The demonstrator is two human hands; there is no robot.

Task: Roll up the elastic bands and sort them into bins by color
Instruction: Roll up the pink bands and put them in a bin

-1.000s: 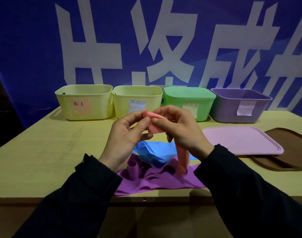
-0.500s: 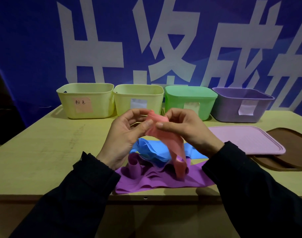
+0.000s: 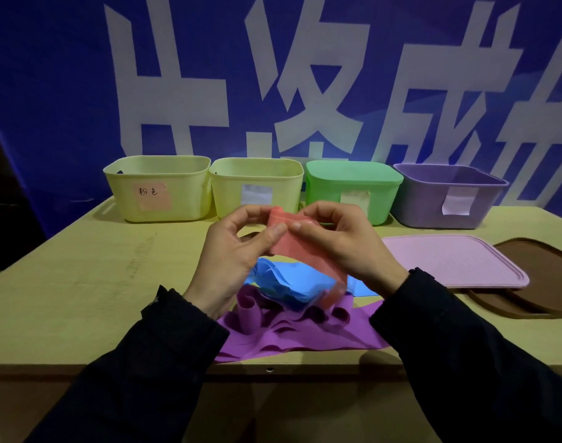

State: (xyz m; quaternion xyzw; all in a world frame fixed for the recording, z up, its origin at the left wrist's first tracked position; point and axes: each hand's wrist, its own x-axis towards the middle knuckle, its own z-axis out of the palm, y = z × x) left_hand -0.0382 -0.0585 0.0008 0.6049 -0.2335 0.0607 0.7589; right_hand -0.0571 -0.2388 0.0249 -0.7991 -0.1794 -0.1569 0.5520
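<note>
My left hand (image 3: 231,254) and my right hand (image 3: 346,247) both pinch the top end of a pink elastic band (image 3: 302,251), held above the table. Its top edge curls into a small roll between my fingers, and the rest hangs down to the pile. Under it lie a crumpled blue band (image 3: 282,282) and a purple band (image 3: 292,334) spread flat near the table's front edge. Four bins stand in a row at the back: a yellow bin with a pink label (image 3: 158,190), a second yellow bin (image 3: 257,183), a green bin (image 3: 353,190) with its lid on, and a purple bin (image 3: 445,196).
A pink lid (image 3: 452,260) lies flat to the right of my hands, overlapping a brown lid (image 3: 535,282) at the table's right edge. A blue banner with large white characters hangs behind the bins. The wooden table (image 3: 81,276) has bare surface on the left.
The pink band's top end has been turned over between my fingers into a small roll, and more of its width now faces me. Both hands stay at about the same height.
</note>
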